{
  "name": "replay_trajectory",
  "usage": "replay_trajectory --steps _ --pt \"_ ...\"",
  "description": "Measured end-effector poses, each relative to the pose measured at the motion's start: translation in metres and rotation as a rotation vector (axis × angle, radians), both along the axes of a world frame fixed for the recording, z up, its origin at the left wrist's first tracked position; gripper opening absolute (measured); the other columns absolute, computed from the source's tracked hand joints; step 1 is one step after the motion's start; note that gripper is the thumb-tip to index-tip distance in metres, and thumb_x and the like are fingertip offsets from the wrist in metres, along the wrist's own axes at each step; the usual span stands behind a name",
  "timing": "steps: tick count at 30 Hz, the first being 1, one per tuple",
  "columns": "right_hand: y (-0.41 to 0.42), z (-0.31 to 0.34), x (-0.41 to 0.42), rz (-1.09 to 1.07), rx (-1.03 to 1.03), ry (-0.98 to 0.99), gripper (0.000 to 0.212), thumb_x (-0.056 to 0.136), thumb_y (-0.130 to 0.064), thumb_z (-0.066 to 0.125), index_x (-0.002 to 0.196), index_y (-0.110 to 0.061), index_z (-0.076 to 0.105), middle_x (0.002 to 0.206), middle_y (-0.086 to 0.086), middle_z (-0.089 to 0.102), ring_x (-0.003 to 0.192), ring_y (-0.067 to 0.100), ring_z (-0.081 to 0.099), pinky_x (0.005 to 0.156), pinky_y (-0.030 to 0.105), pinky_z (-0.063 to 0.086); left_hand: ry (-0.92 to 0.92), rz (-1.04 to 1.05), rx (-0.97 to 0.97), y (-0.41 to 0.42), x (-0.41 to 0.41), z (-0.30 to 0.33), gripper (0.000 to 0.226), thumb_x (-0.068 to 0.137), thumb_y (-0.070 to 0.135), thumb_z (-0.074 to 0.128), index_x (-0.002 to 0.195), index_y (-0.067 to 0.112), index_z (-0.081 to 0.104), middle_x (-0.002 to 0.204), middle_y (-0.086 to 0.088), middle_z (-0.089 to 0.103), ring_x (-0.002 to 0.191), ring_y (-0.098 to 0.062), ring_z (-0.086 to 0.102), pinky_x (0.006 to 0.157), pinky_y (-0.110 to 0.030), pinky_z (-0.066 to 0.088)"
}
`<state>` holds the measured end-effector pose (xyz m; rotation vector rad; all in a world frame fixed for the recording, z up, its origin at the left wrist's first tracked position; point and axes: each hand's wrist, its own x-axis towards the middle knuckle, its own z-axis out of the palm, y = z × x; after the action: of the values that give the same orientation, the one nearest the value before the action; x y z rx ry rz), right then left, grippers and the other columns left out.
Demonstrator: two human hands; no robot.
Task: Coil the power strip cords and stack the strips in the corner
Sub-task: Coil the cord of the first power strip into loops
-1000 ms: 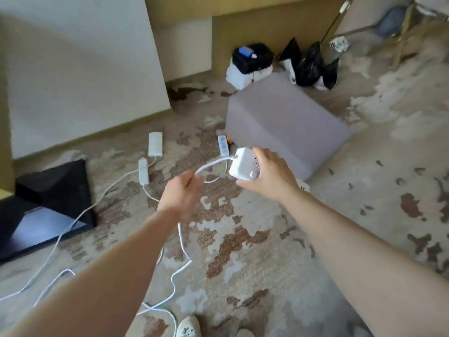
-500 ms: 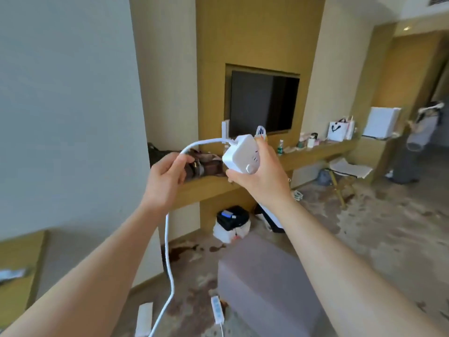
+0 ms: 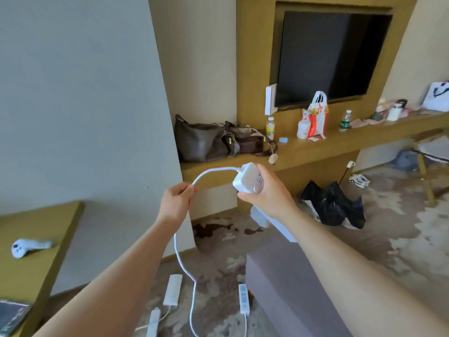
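At the far left, a low wooden table [image 3: 36, 268] carries a small white handheld device [image 3: 29, 246]. Moving right, the left hand [image 3: 176, 203] is raised at chest height, forearm reaching forward, fingers curled around a white cord [image 3: 181, 260], apparently to feed it into a first loop. From that grip the cord arcs up and right to a white cube power strip [image 3: 249, 178], and its long tail hangs down to the patterned carpet [image 3: 218, 268], uncoiled. On the carpet below lie three more strips: a slim strip [image 3: 153, 322], a flat strip [image 3: 173, 289] and a strip with blue sockets [image 3: 243, 297], cords loose, not yet stacked. The right hand [image 3: 269, 193], forearm angled in from the lower right, grips the cube from its right side, probably steadying it as the anchor for winding. Right of the strips stands a grey ottoman [image 3: 291, 288]; behind, a wooden shelf [image 3: 328, 147] holds a brown bag [image 3: 204, 139] and bottles.
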<state>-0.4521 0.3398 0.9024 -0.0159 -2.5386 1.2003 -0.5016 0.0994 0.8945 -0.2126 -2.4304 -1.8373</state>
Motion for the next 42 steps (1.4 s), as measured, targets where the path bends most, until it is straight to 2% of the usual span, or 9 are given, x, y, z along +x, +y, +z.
replay_trajectory --steps 2,6,11,13,19,24,27,35,42 --pt "0.002 0.011 -0.04 0.064 -0.065 0.027 0.06 0.068 -0.052 0.077 0.118 -0.048 0.044 0.111 -0.022 0.055 0.105 0.005 0.055 0.073 0.03 0.048 0.048 0.09 0.049 0.004 -0.028 0.017 0.029 0.096 0.021 0.048 0.088 0.0 0.067 0.056 -0.002 0.044 0.051 -0.012 0.037 0.049 -0.025 0.032" --pt "-0.007 0.027 -0.113 0.202 -0.165 0.086 0.059 0.066 -0.052 0.078 0.111 -0.067 0.042 0.113 -0.034 0.053 0.105 -0.012 0.051 0.073 0.022 0.044 0.095 0.182 0.147 -0.003 -0.08 0.036 0.027 0.097 0.023 0.048 0.086 0.014 0.07 0.052 0.004 0.045 0.047 -0.007 0.038 0.044 -0.016 0.033" --pt "-0.011 -0.005 -0.197 0.298 0.021 -0.006 0.059 0.064 -0.052 0.078 0.115 -0.048 0.049 0.111 -0.023 0.054 0.102 0.001 0.055 0.08 0.036 0.053 -0.054 0.199 0.115 -0.027 -0.145 -0.013 0.025 0.097 0.021 0.052 0.082 0.012 0.069 0.052 0.001 0.045 0.047 -0.012 0.037 0.046 -0.02 0.031" --pt "-0.008 -0.016 -0.23 0.311 0.147 -0.03 0.058 0.063 -0.052 0.078 0.111 -0.046 0.047 0.108 -0.023 0.053 0.1 0.003 0.053 0.083 0.041 0.054 -0.091 0.212 0.115 -0.034 -0.176 -0.036 0.025 0.095 0.02 0.055 0.078 0.012 0.07 0.05 0.002 0.046 0.047 -0.012 0.037 0.045 -0.019 0.03" --pt "-0.011 -0.02 -0.32 0.313 0.385 -0.073 0.078 0.065 -0.049 0.08 0.129 -0.043 0.035 0.114 -0.013 0.046 0.105 0.015 0.047 0.081 0.037 0.047 -0.121 0.231 0.078 -0.038 -0.267 -0.056 0.025 0.094 0.024 0.056 0.076 0.016 0.071 0.055 0.001 0.047 0.054 -0.014 0.039 0.051 -0.025 0.031" --pt "-0.046 -0.008 -0.371 0.383 0.364 -0.062 0.068 0.067 -0.045 0.081 0.123 -0.039 0.043 0.112 -0.01 0.051 0.102 0.016 0.052 0.081 0.041 0.052 -0.088 0.299 0.104 -0.07 -0.312 -0.038 0.026 0.092 0.032 0.056 0.075 0.02 0.07 0.055 0.004 0.044 0.05 -0.009 0.039 0.046 -0.019 0.031" --pt "-0.086 -0.015 -0.401 0.49 0.404 -0.055 0.065 0.067 -0.047 0.078 0.122 -0.038 0.044 0.11 -0.009 0.051 0.101 0.016 0.051 0.081 0.037 0.05 -0.115 0.39 0.143 -0.106 -0.32 -0.052 0.025 0.092 0.03 0.056 0.074 0.018 0.07 0.055 0.001 0.043 0.047 -0.01 0.037 0.049 -0.024 0.028" --pt "-0.195 -0.063 -0.473 0.832 0.371 -0.059 0.076 0.068 -0.048 0.08 0.133 -0.038 0.041 0.112 -0.011 0.053 0.102 0.013 0.051 0.083 0.034 0.048 -0.181 0.735 0.132 -0.182 -0.309 -0.104 0.028 0.088 0.038 0.054 0.074 0.021 0.072 0.053 0.006 0.05 0.048 -0.009 0.042 0.052 -0.027 0.034" --pt "-0.253 -0.122 -0.551 1.133 0.288 -0.051 0.067 0.067 -0.046 0.083 0.125 -0.035 0.05 0.109 -0.007 0.057 0.099 0.014 0.053 0.085 0.036 0.049 -0.24 1.086 0.115 -0.187 -0.321 -0.15 0.03 0.092 0.038 0.054 0.076 0.021 0.073 0.052 0.007 0.047 0.048 -0.01 0.04 0.051 -0.026 0.034"
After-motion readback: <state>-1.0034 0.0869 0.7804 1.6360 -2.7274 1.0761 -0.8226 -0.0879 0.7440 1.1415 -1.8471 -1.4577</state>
